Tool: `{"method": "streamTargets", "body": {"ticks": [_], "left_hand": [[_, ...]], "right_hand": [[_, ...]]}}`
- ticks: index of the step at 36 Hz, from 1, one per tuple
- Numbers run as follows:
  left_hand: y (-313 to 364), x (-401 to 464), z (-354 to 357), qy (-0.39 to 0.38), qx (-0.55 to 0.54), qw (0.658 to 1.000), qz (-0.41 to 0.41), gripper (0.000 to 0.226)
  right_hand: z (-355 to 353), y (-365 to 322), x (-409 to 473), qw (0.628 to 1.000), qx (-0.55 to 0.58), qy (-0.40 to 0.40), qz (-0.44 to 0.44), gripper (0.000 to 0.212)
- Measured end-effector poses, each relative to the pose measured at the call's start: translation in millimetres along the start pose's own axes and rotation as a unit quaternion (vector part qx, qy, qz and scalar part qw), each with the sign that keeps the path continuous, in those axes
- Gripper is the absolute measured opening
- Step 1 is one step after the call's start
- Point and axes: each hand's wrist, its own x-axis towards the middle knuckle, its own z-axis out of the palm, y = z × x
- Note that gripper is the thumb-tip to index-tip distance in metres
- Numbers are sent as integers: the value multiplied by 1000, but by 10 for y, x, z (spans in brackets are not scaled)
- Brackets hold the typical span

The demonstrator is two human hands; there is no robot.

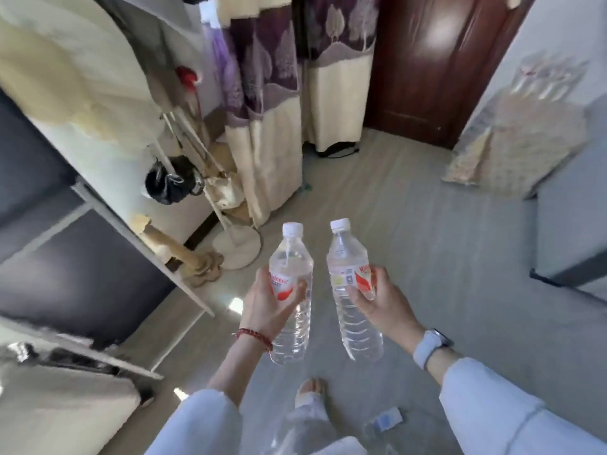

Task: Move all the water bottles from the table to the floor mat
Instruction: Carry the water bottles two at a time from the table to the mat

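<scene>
Bottles held: two clear plastic water bottles are counted, each white-capped with a red and white label; both appear filled with clear water.
Left bottle [290, 290]: grasped around the label by the left hand [266, 307], cap tilted away from the person; it is carried in the air above the floor [410, 224].
Right bottle [353, 290]: grasped around the label by the right hand [382, 300], fingers wrapped over the front; it is likewise held in the air, just beside the other, not touching.
Third bottle [384, 421]: a clear bottle with a blue and white label is seen lying on the floor near the foot [312, 392]; its outline is blurred and its contents cannot be told.
Wrists: a red bracelet [253, 336] is worn on the left, a white watch [428, 346] on the right.
Sleeves: two, pale, cut off by the lower edge.
Surroundings: a patterned curtain [269, 110], a dark wooden door [437, 60] and a white stand [236, 244] are noted; the left side is smeared and hard to make out.
</scene>
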Motion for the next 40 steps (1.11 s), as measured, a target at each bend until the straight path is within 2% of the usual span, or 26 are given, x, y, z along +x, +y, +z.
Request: {"method": "streamTargets", "body": {"ticks": [9,14,17,28,40], "left_hand": [[1195,1644,1149,-136,4,986,95,66],[1797,2459,2107,-196,12,975,106,50],[2226,2938,2698,-209,11,971,113,57],[4092,4512,4530,-225,-3,968,115,44],[5499,6411,6435,-256,-8,962,99,39]], "right_hand": [[-1043,570,1306,991,32,91,92,52],[-1707,1116,2109,977,72,140,143,48],[-2209,1461,2663,974,70,152,154,48],[-4143,2432,4454,962,72,179,191,52],[-5764,3467,6752,955,82,194,210,51]]}}
